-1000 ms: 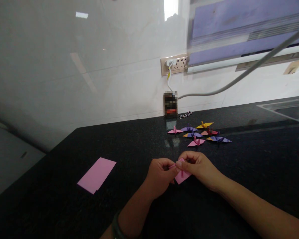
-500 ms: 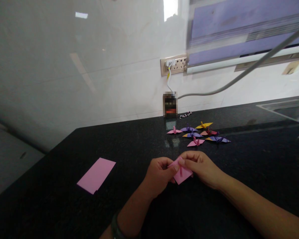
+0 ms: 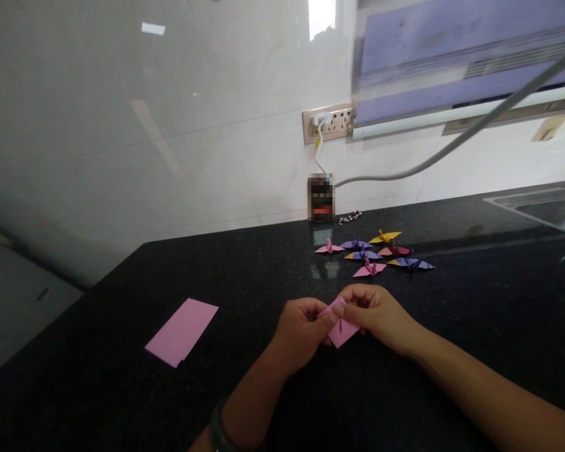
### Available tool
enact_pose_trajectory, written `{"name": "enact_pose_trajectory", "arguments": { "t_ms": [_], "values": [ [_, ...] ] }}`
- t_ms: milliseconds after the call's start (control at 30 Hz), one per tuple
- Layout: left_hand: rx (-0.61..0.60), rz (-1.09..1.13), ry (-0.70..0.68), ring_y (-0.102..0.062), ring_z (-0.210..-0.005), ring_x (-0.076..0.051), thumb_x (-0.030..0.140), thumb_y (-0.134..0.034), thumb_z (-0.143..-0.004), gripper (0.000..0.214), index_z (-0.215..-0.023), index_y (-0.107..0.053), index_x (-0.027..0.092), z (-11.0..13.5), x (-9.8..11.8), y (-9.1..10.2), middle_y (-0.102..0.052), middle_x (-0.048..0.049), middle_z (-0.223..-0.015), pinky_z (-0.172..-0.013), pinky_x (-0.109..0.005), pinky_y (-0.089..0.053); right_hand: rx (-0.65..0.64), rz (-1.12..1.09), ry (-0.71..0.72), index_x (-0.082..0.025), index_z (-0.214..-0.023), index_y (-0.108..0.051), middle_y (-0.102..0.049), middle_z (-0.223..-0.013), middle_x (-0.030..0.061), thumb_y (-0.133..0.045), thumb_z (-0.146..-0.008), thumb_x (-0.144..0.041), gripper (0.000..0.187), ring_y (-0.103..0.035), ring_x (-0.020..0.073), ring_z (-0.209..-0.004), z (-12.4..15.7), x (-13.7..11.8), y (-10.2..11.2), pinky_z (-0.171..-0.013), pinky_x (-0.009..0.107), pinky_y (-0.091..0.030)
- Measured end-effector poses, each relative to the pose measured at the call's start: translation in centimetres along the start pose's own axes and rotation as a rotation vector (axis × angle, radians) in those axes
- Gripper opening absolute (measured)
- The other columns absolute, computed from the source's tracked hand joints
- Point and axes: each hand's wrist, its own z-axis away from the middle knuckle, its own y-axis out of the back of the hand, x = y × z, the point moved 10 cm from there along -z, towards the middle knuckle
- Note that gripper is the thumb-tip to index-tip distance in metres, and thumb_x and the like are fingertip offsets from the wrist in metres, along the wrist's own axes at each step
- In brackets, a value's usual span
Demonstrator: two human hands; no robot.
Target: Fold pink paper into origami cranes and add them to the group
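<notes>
Between my two hands is a small folded piece of pink paper point(image 3: 343, 333), held just above the dark counter, one corner pointing down toward me. My left hand point(image 3: 304, 329) pinches its left side, thumb on top. My right hand point(image 3: 374, 314) grips the upper right part, its thumb pressed on the paper close to the left thumb. The fingers beneath the paper are mostly hidden. Off to the left, a flat pink paper sheet point(image 3: 182, 333) lies on the counter. Beyond my hands rest several folded paper cranes, among them a pink crane point(image 3: 370, 269) and a yellow crane point(image 3: 385, 236).
Against the wall stands a pixelated dark box point(image 3: 321, 198), with a patterned strand point(image 3: 350, 218) beside it. A grey hose point(image 3: 433, 160) runs to the upper right. A wall socket point(image 3: 327, 123) holds a white plug. A sink edge point(image 3: 522, 210) shows at right.
My right thumb has slid slightly left across the pink paper, and the right hand has shifted a little the same way. The left hand keeps its hold.
</notes>
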Motion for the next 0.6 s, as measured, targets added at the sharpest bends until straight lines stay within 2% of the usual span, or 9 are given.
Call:
{"name": "enact_pose_trajectory", "arguments": {
  "t_ms": [200, 367, 500, 600],
  "values": [
    [-0.018, -0.044, -0.012, -0.044, -0.042, -0.007, 0.035, -0.058, -0.067, 0.024, -0.061, -0.058, 0.012, -0.02, 0.14, -0.13, -0.051, 0.0011, -0.049, -0.041, -0.019, -0.034, 0.01, 0.017, 0.004, -0.013, -0.066, -0.057, -0.052, -0.056, -0.0017, -0.055, -0.071, -0.03, 0.017, -0.042, 0.0068, -0.048, 0.09, 0.14, 0.03, -0.045, 0.019, -0.03],
    [-0.029, -0.036, -0.004, -0.045, -0.042, -0.007, 0.031, -0.057, -0.067, 0.02, -0.063, -0.059, 0.011, 0.01, 0.18, -0.3, -0.052, 0.0006, -0.05, -0.041, -0.019, -0.035, 0.074, 0.069, -0.009, -0.015, -0.051, -0.049, -0.038, -0.043, -0.0054, -0.048, -0.075, -0.037, 0.033, -0.031, 0.0055, -0.039, 0.05, 0.1, 0.57, -0.039, 0.019, -0.021],
    [-0.025, -0.033, 0.004, -0.045, -0.043, -0.007, 0.031, -0.056, -0.068, 0.021, -0.063, -0.057, 0.011, 0.02, 0.04, -0.22, -0.052, 0.0004, -0.05, -0.042, -0.018, -0.035, 0.041, 0.02, -0.035, -0.015, -0.056, -0.052, -0.043, -0.045, -0.003, -0.037, -0.08, -0.046, 0.042, -0.034, 0.0069, -0.039, -0.05, 0.5, 0.35, -0.039, 0.02, -0.025],
    [-0.01, -0.027, 0.007, -0.045, -0.043, -0.007, 0.034, -0.056, -0.068, 0.023, -0.063, -0.055, 0.012, -0.04, -0.1, -0.13, -0.051, 0.0006, -0.051, -0.042, -0.018, -0.036, 0.002, 0.031, -0.018, -0.014, -0.064, -0.054, -0.045, -0.049, -0.003, -0.046, -0.075, -0.047, 0.035, -0.036, 0.0065, -0.041, -0.06, 0.34, 0.08, -0.039, 0.019, -0.026]
  ]
}}
